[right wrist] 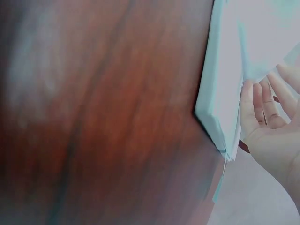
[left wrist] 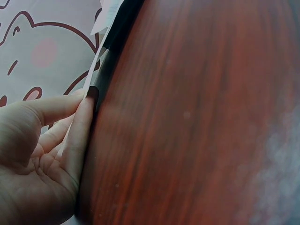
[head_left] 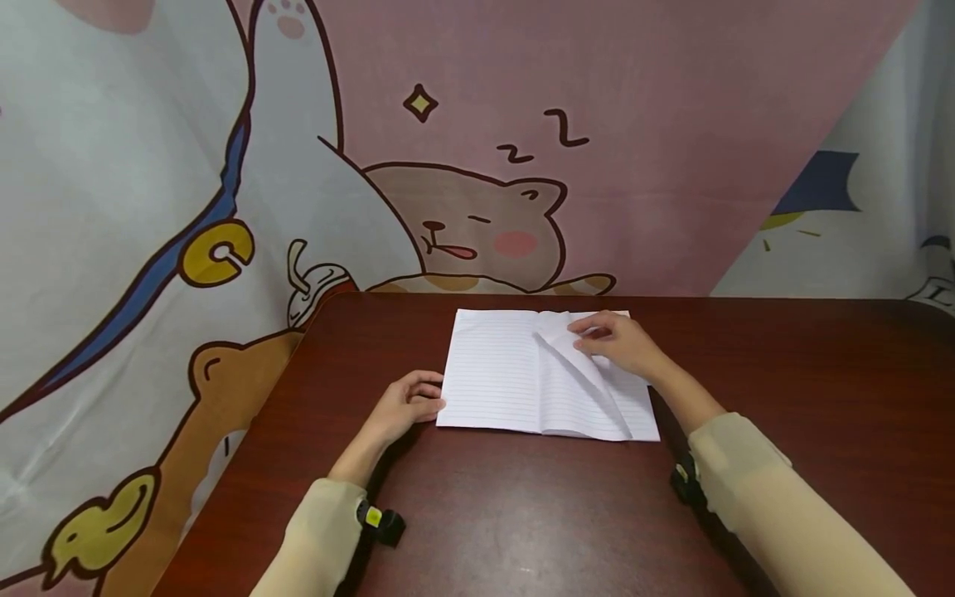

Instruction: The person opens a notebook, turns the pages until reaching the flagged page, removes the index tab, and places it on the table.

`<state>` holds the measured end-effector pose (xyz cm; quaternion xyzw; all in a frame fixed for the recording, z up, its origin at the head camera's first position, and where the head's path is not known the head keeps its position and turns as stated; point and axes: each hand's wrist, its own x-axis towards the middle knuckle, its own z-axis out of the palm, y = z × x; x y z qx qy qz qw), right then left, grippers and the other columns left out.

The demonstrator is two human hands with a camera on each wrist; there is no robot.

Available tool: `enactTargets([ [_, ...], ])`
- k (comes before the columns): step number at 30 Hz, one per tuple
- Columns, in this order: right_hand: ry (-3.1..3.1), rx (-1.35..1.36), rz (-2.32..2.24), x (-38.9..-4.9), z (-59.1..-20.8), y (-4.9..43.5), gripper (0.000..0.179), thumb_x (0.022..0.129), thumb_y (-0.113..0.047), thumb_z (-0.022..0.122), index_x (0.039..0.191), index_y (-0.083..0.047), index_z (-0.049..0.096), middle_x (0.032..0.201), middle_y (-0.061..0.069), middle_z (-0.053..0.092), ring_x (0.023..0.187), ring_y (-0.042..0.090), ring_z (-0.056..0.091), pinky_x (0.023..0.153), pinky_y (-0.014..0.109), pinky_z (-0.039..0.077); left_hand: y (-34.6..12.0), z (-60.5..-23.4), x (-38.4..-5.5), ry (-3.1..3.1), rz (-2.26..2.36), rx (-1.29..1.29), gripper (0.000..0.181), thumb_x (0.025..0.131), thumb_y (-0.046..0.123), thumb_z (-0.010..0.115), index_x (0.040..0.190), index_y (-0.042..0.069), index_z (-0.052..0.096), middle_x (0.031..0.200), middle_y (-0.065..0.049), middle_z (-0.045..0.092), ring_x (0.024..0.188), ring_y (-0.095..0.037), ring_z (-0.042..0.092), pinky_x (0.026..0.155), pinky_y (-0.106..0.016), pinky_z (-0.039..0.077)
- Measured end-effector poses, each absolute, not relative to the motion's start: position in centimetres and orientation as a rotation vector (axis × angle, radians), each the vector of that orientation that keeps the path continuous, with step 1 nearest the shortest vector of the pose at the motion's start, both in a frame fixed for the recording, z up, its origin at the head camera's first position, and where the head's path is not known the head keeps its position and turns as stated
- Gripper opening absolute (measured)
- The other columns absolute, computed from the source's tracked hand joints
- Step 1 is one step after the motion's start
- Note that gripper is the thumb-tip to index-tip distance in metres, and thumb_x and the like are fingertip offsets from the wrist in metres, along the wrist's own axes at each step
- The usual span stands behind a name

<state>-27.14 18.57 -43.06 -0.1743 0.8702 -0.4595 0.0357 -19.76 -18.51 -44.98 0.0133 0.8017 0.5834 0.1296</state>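
Note:
An open notebook (head_left: 488, 365) with lined white pages lies on the dark red-brown table. My left hand (head_left: 399, 408) is at its left edge; in the left wrist view, the thumb and fingers of that hand (left wrist: 44, 145) pinch the thin edge. Over the right-hand side, my right hand (head_left: 625, 344) holds a lifted page (head_left: 574, 377) near its upper part. That page curls diagonally up from the fold, its lower corner close to the sheets below. In the right wrist view, the fingertips of the right hand (right wrist: 272, 126) meet the raised paper (right wrist: 267, 37); the exact grip is partly hidden.
The wooden table (head_left: 507, 514) extends around the notebook, its far edge against a cartoon-printed cloth (head_left: 634, 166). More of this cloth hangs along the left side. Each wrist wears a small black camera, such as the left camera (head_left: 382, 524).

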Motion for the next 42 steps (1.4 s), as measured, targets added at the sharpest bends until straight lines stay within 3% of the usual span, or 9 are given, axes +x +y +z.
enactTargets([
  [7,2.663,-0.564,-1.472,-27.1,-43.3,17.9,0.031,0.090,0.001,0.065,0.121,0.005,0.067,0.124,0.025,0.059,0.112,0.040,0.062,0.082,0.013,0.044,-18.5,-45.0,-19.7,2.327,1.692,0.057,0.043,0.092,0.002,0.067,0.133,-0.001,0.055,0.108,-0.015,0.065,0.084,-0.008,0.063,0.078,-0.026,0.058],
  [12,2.656,-0.569,-1.505,-27.1,-43.5,17.6,0.032,0.088,0.004,0.067,0.120,0.007,0.065,0.121,0.027,0.058,0.106,0.040,0.062,0.080,0.013,0.046,-18.6,-45.1,-19.8,2.333,1.691,0.059,0.042,0.092,0.002,0.067,0.133,-0.001,0.055,0.108,-0.015,0.065,0.084,-0.008,0.063,0.078,-0.026,0.058],
  [18,2.608,-0.491,-1.485,-27.0,-43.6,17.2,0.034,0.088,-0.004,0.071,0.118,0.007,0.058,0.108,0.025,0.062,0.088,0.020,0.062,0.069,0.019,0.054,-18.5,-45.1,-19.7,2.329,1.691,0.057,0.042,0.092,0.002,0.067,0.132,-0.001,0.055,0.109,-0.016,0.065,0.085,-0.008,0.063,0.078,-0.026,0.058],
  [22,2.576,-0.456,-1.499,-27.0,-43.4,16.8,0.029,0.089,-0.004,0.072,0.113,0.007,0.061,0.104,0.022,0.063,0.083,0.010,0.061,0.068,0.024,0.058,-18.4,-45.2,-19.7,2.333,1.689,0.052,0.041,0.092,0.002,0.066,0.132,-0.001,0.055,0.109,-0.016,0.065,0.085,-0.008,0.063,0.078,-0.026,0.058],
  [32,2.675,-0.549,-1.428,-26.7,-43.1,16.0,0.027,0.088,-0.002,0.068,0.114,0.006,0.069,0.112,0.024,0.063,0.098,0.033,0.067,0.074,0.017,0.052,-18.5,-45.0,-19.6,2.336,1.695,0.052,0.042,0.092,0.001,0.067,0.132,-0.001,0.056,0.108,-0.016,0.065,0.084,-0.008,0.063,0.077,-0.025,0.058],
  [42,2.746,-0.664,-1.355,-26.8,-43.4,15.4,0.035,0.083,0.008,0.064,0.117,0.005,0.069,0.110,0.022,0.061,0.101,0.035,0.065,0.081,0.022,0.049,-18.5,-45.0,-19.8,2.330,1.699,0.031,0.042,0.091,0.000,0.067,0.131,0.000,0.056,0.106,-0.015,0.065,0.083,-0.008,0.063,0.075,-0.024,0.058],
])
